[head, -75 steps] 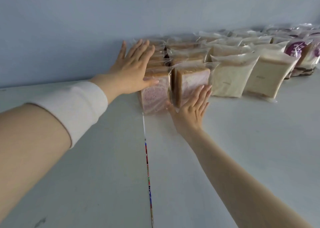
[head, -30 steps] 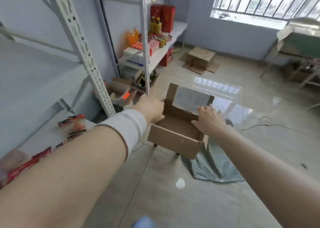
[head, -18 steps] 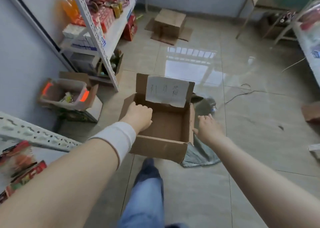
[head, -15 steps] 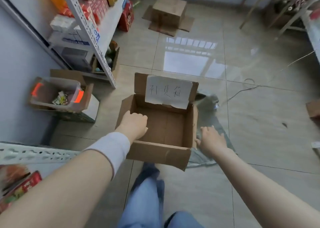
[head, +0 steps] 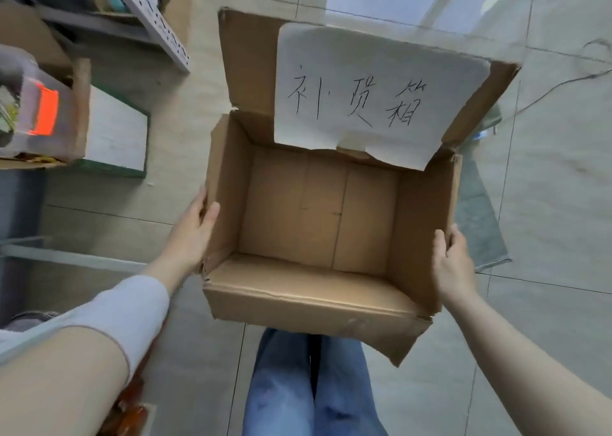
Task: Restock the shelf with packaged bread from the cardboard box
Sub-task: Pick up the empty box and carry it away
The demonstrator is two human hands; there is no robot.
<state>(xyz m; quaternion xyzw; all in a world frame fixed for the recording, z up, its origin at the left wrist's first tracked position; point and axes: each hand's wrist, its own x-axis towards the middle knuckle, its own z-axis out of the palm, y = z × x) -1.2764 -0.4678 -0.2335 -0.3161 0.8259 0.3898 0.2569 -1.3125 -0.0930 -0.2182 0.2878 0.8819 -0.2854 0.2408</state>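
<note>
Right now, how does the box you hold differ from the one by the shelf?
The cardboard box is empty; the shelf-side box holds items. The cardboard box bears a handwritten paper sheet; the shelf-side box shows none. The left hand and right hand grip the cardboard box; the shelf-side box sits untouched. Both are open brown cardboard.

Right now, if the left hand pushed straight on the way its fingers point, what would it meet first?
Nothing new: the left hand already grips the cardboard box by its left wall, fingers pointing along it. Past that wall's far end, only floor tiles seem to lie ahead, though depth is unclear.
</note>
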